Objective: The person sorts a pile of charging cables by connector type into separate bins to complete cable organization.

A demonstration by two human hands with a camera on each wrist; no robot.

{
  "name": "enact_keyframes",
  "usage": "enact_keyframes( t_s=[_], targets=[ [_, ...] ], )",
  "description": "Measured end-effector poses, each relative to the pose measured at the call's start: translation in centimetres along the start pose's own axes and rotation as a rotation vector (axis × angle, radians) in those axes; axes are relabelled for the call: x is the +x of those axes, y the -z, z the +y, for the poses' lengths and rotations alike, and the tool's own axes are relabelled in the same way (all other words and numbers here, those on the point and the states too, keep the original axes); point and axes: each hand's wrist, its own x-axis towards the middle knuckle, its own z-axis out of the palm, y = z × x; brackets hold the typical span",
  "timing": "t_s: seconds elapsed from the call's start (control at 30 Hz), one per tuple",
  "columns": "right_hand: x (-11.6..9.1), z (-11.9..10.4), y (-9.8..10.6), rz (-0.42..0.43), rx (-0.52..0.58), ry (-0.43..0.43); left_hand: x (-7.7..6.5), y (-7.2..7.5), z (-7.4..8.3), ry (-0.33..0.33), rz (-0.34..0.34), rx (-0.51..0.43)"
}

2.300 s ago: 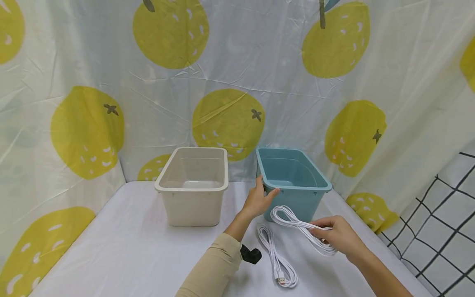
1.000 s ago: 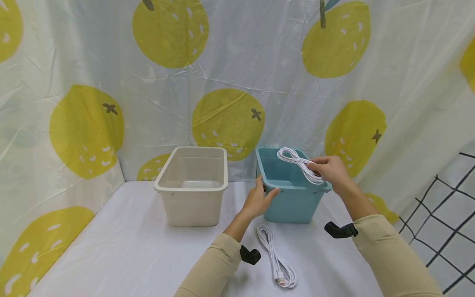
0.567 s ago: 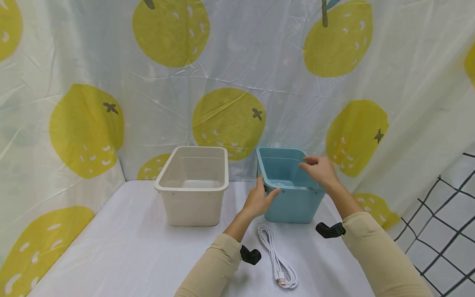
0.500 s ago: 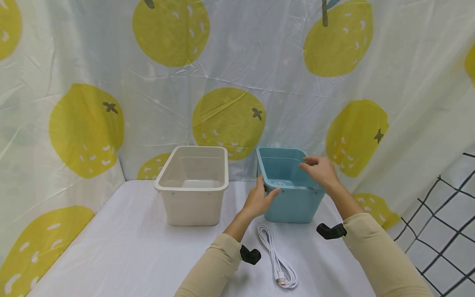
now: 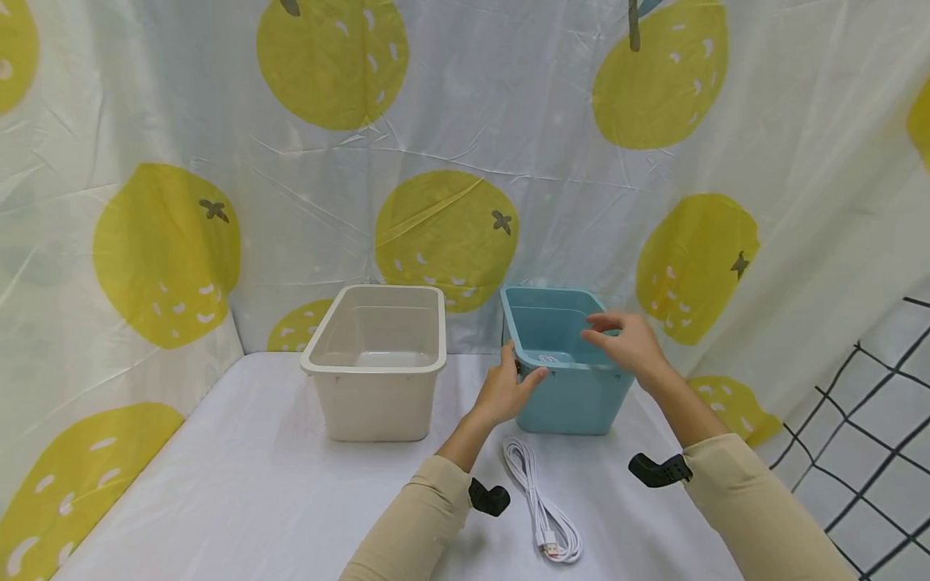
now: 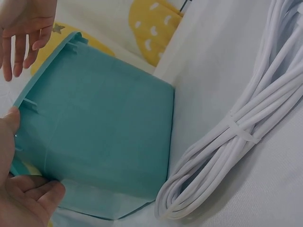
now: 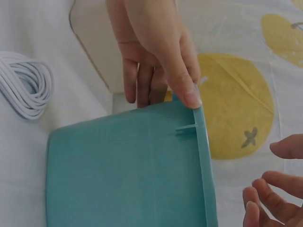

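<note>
Nearest to me on the white table (image 5: 240, 484) lies one coil of white cable (image 5: 541, 504), tied in a bundle, with its plug end toward me; it sits between my two beige sleeves and touches neither hand. A black strap piece shows at each wrist, two in all. Beyond the cable stands the blue bin (image 5: 574, 399), just behind the coil but apart from it. My left hand (image 5: 504, 391) rests on the bin's near left corner, thumb over the rim and fingers against the outer wall, a loose grip curled round the edge. My right hand (image 5: 628, 347) hovers over the bin's open top near its right rim, fingers relaxed and spread, its grip open and holding nothing. Inside the bin, low on the floor, a bit of white cable (image 5: 546, 359) shows; most of it is hidden by the near wall. To the left of the blue bin, with a gap between them, stands one beige bin (image 5: 378, 395). That makes two bins and two cables. Behind everything hangs a curtain (image 5: 450, 161) printed with yellow fruit, and at far right a black wire grid (image 5: 857, 420).
</note>
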Motion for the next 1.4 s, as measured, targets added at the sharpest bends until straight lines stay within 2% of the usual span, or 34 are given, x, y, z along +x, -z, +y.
enact_keyframes(
  t_s=[0.13, 0.5, 0.7, 1.03, 1.2, 1.4],
  targets=[
    [-1.2, -0.2, 0.0, -0.021, 0.05, 0.007, 0.1, 0.1, 0.1, 0.002, -0.01, 0.001],
    [-4.3, 0.0, -0.9, -0.015, 0.088, 0.058, 0.1, 0.1, -0.1, 0.014, -0.014, -0.005],
    [-7.1, 0.4, -1.7, 0.029, 0.122, 0.061, 0.0, 0.0, 0.0, 0.009, -0.012, 0.006],
    [-11.1, 1.5, -4.3, 0.048, 0.132, 0.064, 0.0, -0.2, 0.1, 0.02, -0.003, 0.018],
    [-13.1, 1.7, -5.9, 0.007, 0.111, 0.035, -0.2, -0.2, 0.2, 0.033, -0.009, 0.021],
    [-14.5, 1.8, -8.1, -0.023, 0.091, -0.002, -0.2, -0.1, 0.4, 0.023, 0.007, 0.036]
  ],
)
